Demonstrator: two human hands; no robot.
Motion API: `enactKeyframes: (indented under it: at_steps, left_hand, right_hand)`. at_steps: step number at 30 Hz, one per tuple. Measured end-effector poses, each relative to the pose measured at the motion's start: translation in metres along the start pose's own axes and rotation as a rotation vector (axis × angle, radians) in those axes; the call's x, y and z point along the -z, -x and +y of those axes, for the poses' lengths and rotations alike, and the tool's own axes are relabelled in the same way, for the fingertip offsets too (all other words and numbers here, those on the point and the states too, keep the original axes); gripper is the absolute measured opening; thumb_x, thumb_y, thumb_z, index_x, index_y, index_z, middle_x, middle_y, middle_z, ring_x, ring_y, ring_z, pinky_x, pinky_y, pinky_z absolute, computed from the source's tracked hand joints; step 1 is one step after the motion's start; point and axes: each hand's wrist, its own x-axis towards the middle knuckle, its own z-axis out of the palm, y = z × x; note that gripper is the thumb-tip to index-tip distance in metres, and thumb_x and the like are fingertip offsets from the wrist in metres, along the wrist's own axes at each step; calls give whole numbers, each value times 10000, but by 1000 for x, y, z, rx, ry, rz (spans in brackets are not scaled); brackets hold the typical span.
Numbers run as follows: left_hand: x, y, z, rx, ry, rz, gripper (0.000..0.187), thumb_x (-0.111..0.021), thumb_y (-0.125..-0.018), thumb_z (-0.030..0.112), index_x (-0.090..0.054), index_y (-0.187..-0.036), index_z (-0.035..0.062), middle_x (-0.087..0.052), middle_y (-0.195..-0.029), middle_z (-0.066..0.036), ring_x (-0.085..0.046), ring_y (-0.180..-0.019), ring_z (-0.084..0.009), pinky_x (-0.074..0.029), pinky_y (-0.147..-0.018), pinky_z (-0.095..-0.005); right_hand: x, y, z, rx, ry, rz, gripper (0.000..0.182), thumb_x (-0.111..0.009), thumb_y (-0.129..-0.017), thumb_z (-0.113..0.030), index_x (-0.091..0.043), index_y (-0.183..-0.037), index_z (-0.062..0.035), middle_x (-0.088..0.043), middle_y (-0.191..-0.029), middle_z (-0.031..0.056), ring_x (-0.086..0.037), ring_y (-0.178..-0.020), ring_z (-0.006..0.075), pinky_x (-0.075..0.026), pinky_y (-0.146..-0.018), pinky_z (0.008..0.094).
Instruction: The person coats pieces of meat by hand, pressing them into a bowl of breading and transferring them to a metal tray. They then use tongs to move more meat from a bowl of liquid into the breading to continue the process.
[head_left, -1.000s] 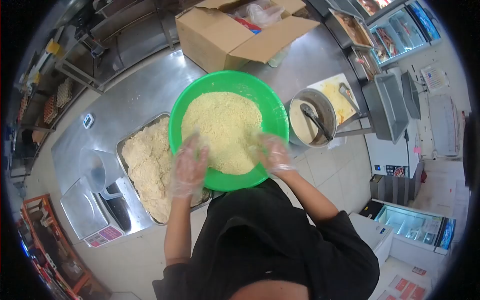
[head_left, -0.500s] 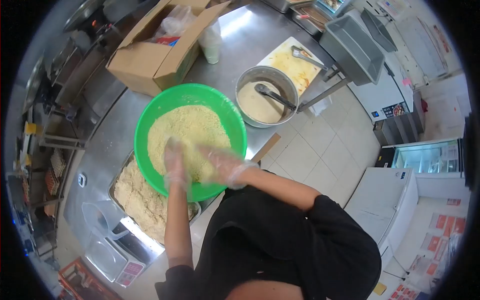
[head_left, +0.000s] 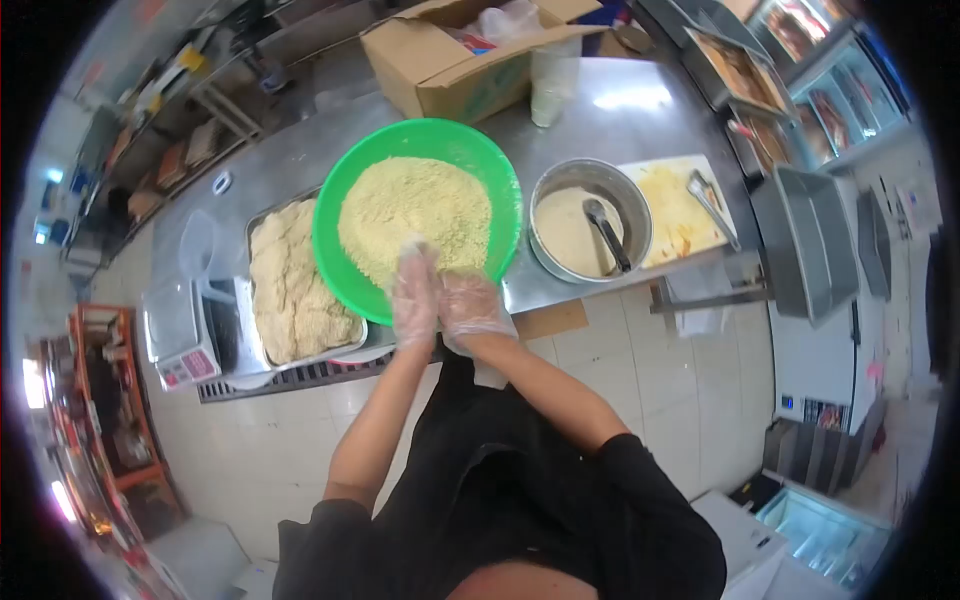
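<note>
My left hand [head_left: 413,290], in a clear plastic glove, is over the near rim of a green bowl [head_left: 338,270], its fingers stretched toward the bowl's middle. Right beside it is my right hand [head_left: 470,303], gloved the same way, its inner edge against the left. Its fingers look loosely extended, though partly hidden. I see nothing held in either hand. Pale yellow crumbs [head_left: 415,205] fill much of the bowl, and some cling to the gloves.
Left of the bowl lies a tray of pale dough-like mass [head_left: 295,285], with a scale [head_left: 180,340] beyond. To the right stand a metal pot [head_left: 640,225] with tongs [head_left: 605,232] in pale batter, and a stained cutting board [head_left: 680,205]. A cardboard box [head_left: 440,65] sits behind.
My hands were apart and blurred over the crumbs; now they are together at the near rim. The camera view has turned, so the table appears more level.
</note>
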Motion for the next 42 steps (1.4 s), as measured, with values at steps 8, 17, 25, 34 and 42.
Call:
enactKeyframes:
  at_steps: [8,17,25,34,42]
  left_hand:
    - [-72,160,23,-427,-385,-453,451,-526,-920,184,-435,-1291,-55,-481,-1295,-252,-441,-1231,-383,-324,-1048,-401]
    - [-91,104,64,-625,-612,-474,311,-655,-828,251,-527,-934,-12,-501,-849,-189,-519,-810,-370,-406,-694,-436]
    - [-90,52,80,-748,-563,-467,125,-602,-838,122,-549,-849,9,-519,-761,-151,-532,-720,-350,-418,-629,-417]
    - [-67,-16,100,-170,129,-341,100,-548,-923,102,-577,-953,11,-596,-870,-42,-567,-812,-118,-446,-757,-274]
    - [-16,-53,124,-61,506,-291,143,-482,-963,130,-569,-992,20,-592,-919,-12,-542,-859,-94,-423,-819,-260]
  right_hand:
    - [24,6,131,-428,-496,580,235,-466,-893,-170,-594,-1014,-13,-604,-1021,169,-588,-970,290,-460,-866,387]
    - [27,49,102,-791,-1721,250,348,-454,-946,-229,-492,-1237,-42,-523,-1191,103,-529,-1070,235,-441,-910,346]
    - [46,6,107,-607,-1487,406,258,-463,-945,-254,-556,-1060,-43,-572,-965,58,-553,-887,172,-464,-797,325]
    - [96,-66,70,-463,-874,588,276,-572,-922,-151,-554,-1160,-13,-594,-1084,80,-549,-1035,163,-411,-943,298]
    - [120,-106,95,-295,-1268,405,400,-600,-900,-129,-496,-1277,-46,-549,-1209,98,-539,-1053,168,-434,-932,302]
